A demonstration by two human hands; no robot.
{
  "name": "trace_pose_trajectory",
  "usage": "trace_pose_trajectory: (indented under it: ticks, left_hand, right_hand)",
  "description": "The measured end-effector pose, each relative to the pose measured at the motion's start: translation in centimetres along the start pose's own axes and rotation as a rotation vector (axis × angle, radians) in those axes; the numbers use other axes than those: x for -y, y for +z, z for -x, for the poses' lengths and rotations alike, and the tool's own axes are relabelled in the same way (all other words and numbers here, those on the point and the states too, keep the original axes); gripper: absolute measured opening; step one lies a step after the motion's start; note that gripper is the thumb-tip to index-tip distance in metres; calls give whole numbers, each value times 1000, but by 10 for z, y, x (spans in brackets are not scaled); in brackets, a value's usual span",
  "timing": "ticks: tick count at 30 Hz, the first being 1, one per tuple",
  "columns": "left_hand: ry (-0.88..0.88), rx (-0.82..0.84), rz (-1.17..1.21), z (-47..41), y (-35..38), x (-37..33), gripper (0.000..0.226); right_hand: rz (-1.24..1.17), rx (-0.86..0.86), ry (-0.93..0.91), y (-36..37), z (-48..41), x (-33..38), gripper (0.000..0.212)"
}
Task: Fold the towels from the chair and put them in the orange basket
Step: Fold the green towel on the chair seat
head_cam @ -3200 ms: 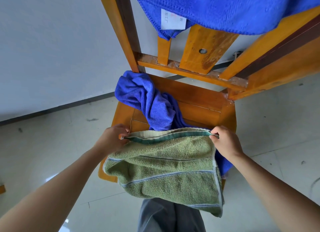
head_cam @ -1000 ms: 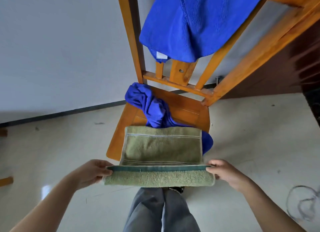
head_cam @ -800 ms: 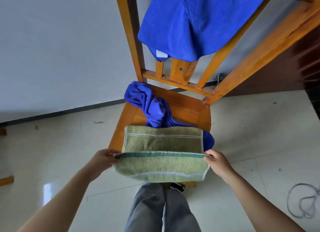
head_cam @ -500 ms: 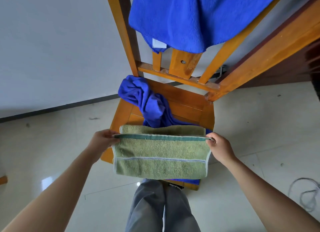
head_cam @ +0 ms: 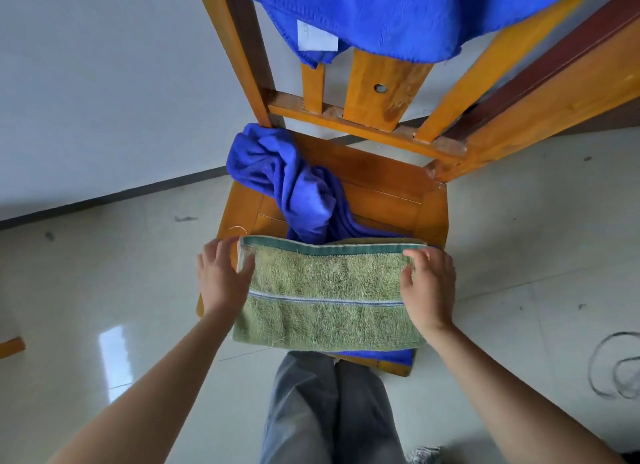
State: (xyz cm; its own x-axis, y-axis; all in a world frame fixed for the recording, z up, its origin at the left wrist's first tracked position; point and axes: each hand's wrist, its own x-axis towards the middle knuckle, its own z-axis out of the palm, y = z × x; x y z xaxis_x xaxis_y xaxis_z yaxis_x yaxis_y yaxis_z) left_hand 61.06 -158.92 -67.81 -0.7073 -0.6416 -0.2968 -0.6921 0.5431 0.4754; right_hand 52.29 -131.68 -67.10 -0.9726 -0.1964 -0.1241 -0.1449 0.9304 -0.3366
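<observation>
So your left hand (head_cam: 221, 276) and right hand (head_cam: 429, 287) rest with relaxed fingers on the 2 ends of the folded green towel (head_cam: 325, 290), lying on the chair (head_cam: 391, 183) seat over a blue towel (head_cam: 294, 189).

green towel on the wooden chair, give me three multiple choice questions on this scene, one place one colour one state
1. Where does the folded green terry towel lie? A) on the floor B) on the seat of the wooden chair C) over the chair back
2. What colour is the draped towel on the chair back? A) blue B) white C) green
3. How is the blue microfibre towel behind it? A) neatly folded B) rolled up C) crumpled
B: it lies flat on the seat front, left hand and right hand on its ends. A: blue cloth hangs there. C: it sits bunched in a heap.
</observation>
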Motion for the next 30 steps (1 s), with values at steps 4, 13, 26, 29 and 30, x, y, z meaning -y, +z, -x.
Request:
trace_pose_trajectory:
  ticks: [4, 13, 26, 29, 30]
  left_hand:
    - [407, 257, -382, 46, 11, -6, 44]
    - [133, 530, -544, 49, -4, -8, 57]
    - [191, 704, -516, 127, 10, -6, 57]
    - [184, 791, -567, 139, 21, -6, 60]
    - [185, 811, -581, 141, 23, -5, 62]
  right_hand:
    - [-34, 338, -165, 11, 32, 3, 24]
    - [-157, 264, 620, -1, 41, -49, 46]
    - [-702, 479, 832, -6, 71, -45, 5]
    - [-709, 397, 877, -7, 75, -45, 17]
    - [-712, 363, 884, -9, 76, -42, 19]
